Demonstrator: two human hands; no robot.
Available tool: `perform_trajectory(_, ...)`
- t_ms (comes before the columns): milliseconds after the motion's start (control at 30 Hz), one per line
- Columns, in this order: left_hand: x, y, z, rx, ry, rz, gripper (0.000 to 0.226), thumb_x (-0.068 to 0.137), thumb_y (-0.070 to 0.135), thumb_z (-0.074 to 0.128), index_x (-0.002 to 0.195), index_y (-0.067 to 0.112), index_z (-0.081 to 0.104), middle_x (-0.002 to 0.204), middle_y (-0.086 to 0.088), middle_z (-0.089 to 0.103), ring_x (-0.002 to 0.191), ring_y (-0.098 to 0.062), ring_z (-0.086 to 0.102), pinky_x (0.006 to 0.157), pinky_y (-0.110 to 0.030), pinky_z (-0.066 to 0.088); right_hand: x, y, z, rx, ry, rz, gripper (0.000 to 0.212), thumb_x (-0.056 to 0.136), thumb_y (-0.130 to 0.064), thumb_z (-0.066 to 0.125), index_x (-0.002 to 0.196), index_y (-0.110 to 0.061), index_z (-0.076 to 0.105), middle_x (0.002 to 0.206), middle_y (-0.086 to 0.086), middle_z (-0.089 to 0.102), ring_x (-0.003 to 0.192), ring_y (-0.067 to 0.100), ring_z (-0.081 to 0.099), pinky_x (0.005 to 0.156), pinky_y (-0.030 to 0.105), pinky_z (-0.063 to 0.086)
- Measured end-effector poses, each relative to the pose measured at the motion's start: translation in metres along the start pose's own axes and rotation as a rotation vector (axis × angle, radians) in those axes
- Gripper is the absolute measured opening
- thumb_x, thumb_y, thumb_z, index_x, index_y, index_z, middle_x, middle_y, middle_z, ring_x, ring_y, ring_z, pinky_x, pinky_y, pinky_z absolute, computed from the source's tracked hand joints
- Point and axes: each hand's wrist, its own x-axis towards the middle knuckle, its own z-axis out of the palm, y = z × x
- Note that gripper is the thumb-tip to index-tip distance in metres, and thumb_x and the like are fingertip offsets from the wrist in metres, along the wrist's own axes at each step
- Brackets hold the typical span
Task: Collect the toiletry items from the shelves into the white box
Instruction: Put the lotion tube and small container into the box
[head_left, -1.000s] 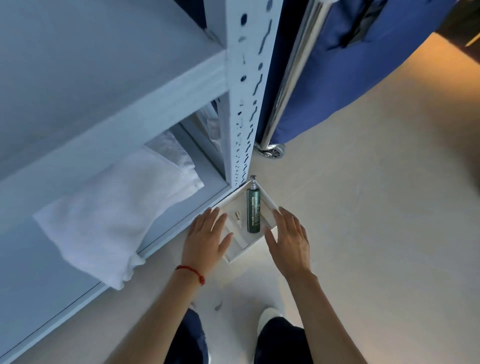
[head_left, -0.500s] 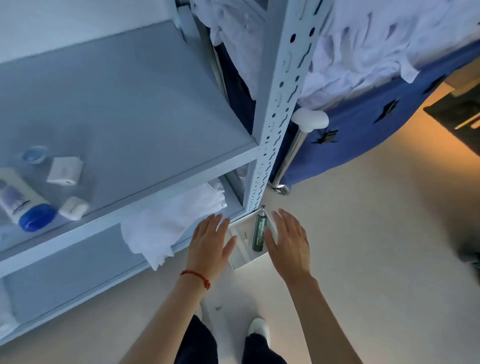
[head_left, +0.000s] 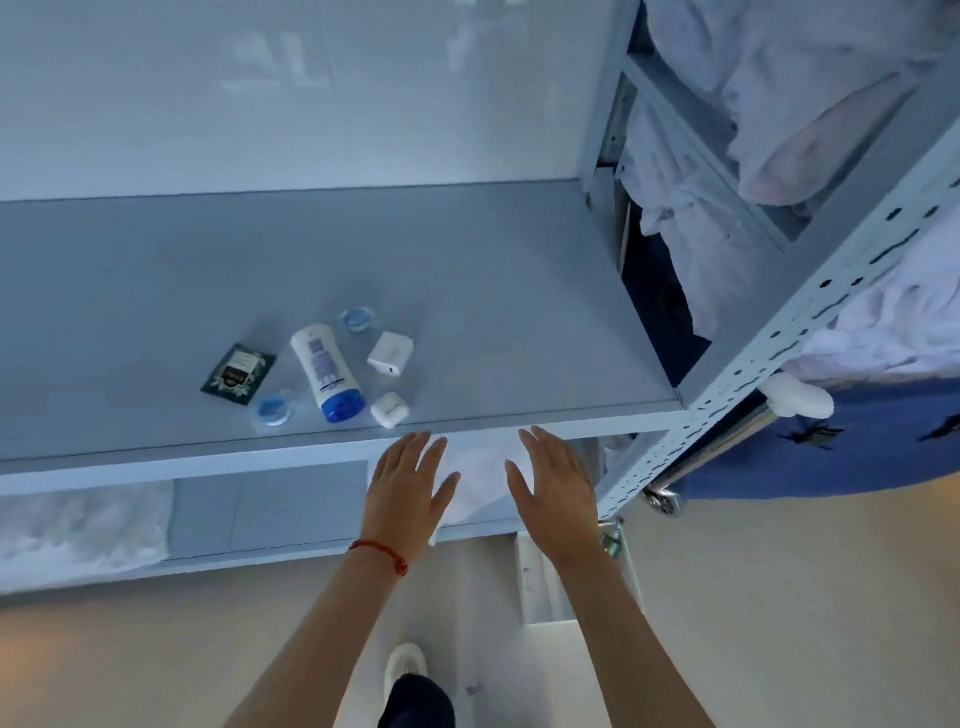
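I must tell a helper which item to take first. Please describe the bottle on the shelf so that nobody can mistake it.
Look at the grey shelf, just above both open hands. In the small cluster near its front edge lies the bottle, on its side. It alone is long and white with a blue cap; beside it lie a dark sachet and small white boxes.

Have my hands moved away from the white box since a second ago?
Yes. Both hands, left and right, rose from the white box toward the shelf edge.

1. Shelf (head_left: 519, 291): pale grey-blue.
2. Bottle (head_left: 324, 371): white, blue cap.
3. Sachet (head_left: 239, 373): dark green, gold print.
4. Wrist cord (head_left: 382, 553): red.
5. Cart fabric (head_left: 831, 457): blue.
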Motion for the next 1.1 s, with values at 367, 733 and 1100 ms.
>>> perform_trajectory(367, 0.05, -0.131, -0.023, -0.037, 0.124, -0.113, 0.039, 0.079, 0.021, 0.066, 0.112, 0.001, 0.057, 0.118, -0.024, 0.059, 0.11, -0.044, 0.053, 0.084, -0.054, 0.047, 0.066, -0.088, 0.077, -0.023, -0.072, -0.17, 0.037, 0.079, -0.027, 0.056, 0.11, -0.008, 0.06, 0.113, 0.013, 0.066, 0.101, 0.029, 0.064, 0.079, 0.039, 0.053)
perform_trajectory(733, 0.088, -0.158, 0.004, -0.049, 0.14, -0.084, 0.051, 0.071, 0.008, 0.074, 0.115, -0.005, 0.054, 0.126, -0.028, 0.051, 0.118, -0.045, 0.045, 0.09, -0.051, 0.042, 0.1, -0.092, 0.134, -0.075, -0.193, -0.354, 0.037, 0.071, -0.027, 0.075, 0.103, -0.014, 0.062, 0.109, 0.01, 0.068, 0.097, 0.024, 0.066, 0.073, 0.03, 0.056)
perform_trajectory(1100, 0.07, -0.133, 0.016, -0.072, 0.148, -0.081, 0.052, 0.071, 0.01, 0.074, 0.118, -0.002, 0.052, 0.132, -0.026, 0.046, 0.122, -0.044, 0.041, 0.082, -0.046, 0.047, 0.099, -0.044, 0.122, -0.053, -0.128, -0.279, 0.029, 0.081, -0.026, 0.058, 0.106, -0.011, 0.061, 0.107, 0.014, 0.067, 0.094, 0.028, 0.066, 0.074, 0.036, 0.055)
